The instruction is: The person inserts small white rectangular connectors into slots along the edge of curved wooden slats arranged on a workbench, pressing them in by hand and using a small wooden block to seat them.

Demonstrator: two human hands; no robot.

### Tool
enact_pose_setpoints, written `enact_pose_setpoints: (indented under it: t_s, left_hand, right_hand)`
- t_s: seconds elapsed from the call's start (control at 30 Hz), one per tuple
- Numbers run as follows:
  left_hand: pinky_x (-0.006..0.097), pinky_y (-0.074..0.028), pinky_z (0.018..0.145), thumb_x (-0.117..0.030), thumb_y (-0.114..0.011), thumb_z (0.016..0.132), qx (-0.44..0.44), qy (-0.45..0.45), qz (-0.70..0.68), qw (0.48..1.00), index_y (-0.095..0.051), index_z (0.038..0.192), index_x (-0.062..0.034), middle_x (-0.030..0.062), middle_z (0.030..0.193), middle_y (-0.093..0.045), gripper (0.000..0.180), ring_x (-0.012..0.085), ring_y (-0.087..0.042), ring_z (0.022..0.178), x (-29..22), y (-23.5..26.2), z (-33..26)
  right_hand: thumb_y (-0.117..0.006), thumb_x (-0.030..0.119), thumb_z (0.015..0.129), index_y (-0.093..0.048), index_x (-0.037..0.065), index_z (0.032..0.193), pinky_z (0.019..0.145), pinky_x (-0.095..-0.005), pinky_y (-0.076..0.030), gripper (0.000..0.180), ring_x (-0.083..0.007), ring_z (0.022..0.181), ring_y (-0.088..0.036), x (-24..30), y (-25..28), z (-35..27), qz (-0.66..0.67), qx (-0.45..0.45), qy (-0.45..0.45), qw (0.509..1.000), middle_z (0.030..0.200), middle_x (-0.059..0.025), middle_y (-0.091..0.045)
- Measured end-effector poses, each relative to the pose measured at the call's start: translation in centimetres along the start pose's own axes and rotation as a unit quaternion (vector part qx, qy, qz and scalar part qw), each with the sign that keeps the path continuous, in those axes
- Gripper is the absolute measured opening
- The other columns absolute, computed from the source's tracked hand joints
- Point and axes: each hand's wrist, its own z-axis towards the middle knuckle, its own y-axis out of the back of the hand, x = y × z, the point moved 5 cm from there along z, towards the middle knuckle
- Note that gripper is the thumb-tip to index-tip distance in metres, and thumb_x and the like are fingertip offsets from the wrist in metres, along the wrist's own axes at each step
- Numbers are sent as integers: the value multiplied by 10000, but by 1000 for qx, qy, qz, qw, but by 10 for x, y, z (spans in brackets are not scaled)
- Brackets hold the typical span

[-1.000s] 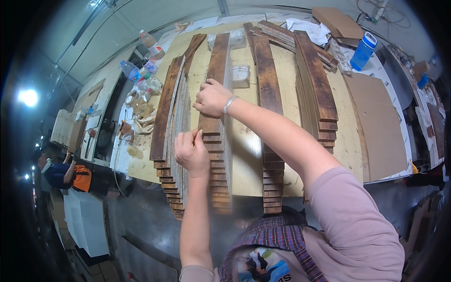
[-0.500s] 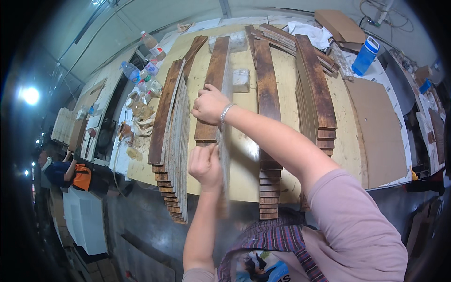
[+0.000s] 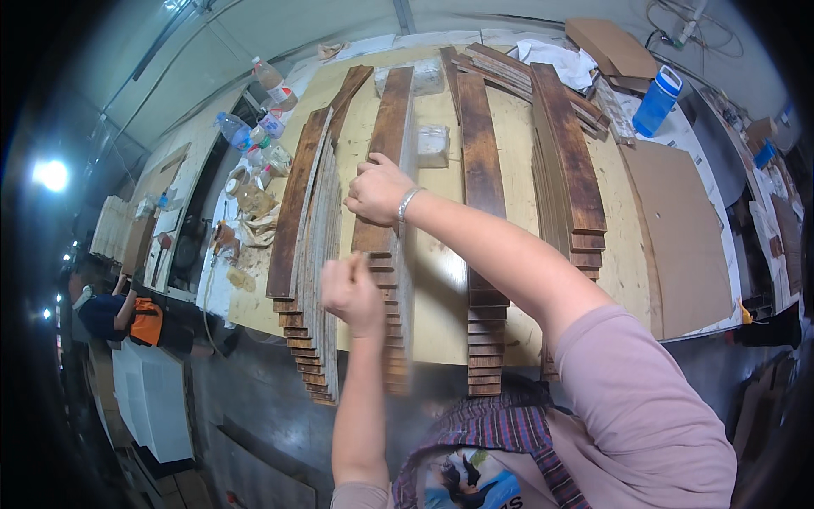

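Note:
Dark brown wooden planks lie in several long stacks, with near ends fanned like steps. My right hand [image 3: 377, 190], a metal bracelet at its wrist, rests on the middle stack's top plank [image 3: 392, 110]; its curled fingers wrap the plank's left edge. Just nearer to me, my left hand [image 3: 352, 297] is closed above the stack's stepped ends [image 3: 393, 327]. A small brown bit shows at its fingertips, too unclear to name. Left of it stands another plank stack [image 3: 298, 208]; to the right are a third stack [image 3: 483, 161] and a fourth stack [image 3: 573, 153].
A pale yellow board [image 3: 437, 280] covers the table under the stacks. Bottles [image 3: 273, 83] and crumpled wrappings crowd its left side. A blue water bottle [image 3: 658, 102] and cardboard [image 3: 688, 229] lie to the right. A wrapped block [image 3: 433, 146] sits between stacks. Another person [image 3: 114, 314] is far left.
My left hand has shifted leftward and slightly up, baring the stepped plank ends it partly covered. My right hand stays in place on the top plank.

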Motion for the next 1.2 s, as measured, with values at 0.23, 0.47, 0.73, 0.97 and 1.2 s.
enact_pose_setpoints:
  t_s: [0.23,0.47,0.73,0.97,1.2]
  left_hand:
    - [340,-472,645,27,-746,831,-16,63,-63,996,-687,838,14,105,749,-589,60,230,-568,677,5,5,6]
    - [352,-472,652,37,-755,806,14,0,-39,999,-701,849,7,103,764,-607,76,250,-589,702,-6,4,-5]
    - [366,-463,637,34,-752,810,46,-17,-6,999,-686,828,21,112,746,-599,69,264,-576,680,3,19,-17]
    - [403,-471,653,-6,-767,791,29,8,-1,1000,-707,821,-23,93,768,-610,69,283,-595,721,2,19,-24]
    - [419,-477,693,-20,-704,856,55,29,0,998,-694,915,-25,109,828,-608,60,307,-599,757,1,13,-29]
  right_hand:
    - [-491,360,962,-759,80,787,1188,-475,-289,426,-250,1078,-617,1,-3,4,-18,22,-10,1000,879,-124,-727]
    - [-474,355,968,-769,102,803,1194,-479,-278,422,-238,1100,-606,-1,-5,1,-9,6,-10,1000,896,-105,-734]
    - [-465,348,943,-785,118,831,1159,-478,-302,410,-243,1093,-625,0,-6,4,-17,6,-8,1000,917,-105,-746]
    - [-452,347,944,-799,160,861,1130,-470,-323,404,-241,1082,-631,3,-4,4,-19,7,6,1000,918,-83,-754]
    - [-683,683,774,-714,173,1231,1218,-517,-200,685,-282,1392,-436,-9,6,8,58,127,55,989,1319,-113,-638]
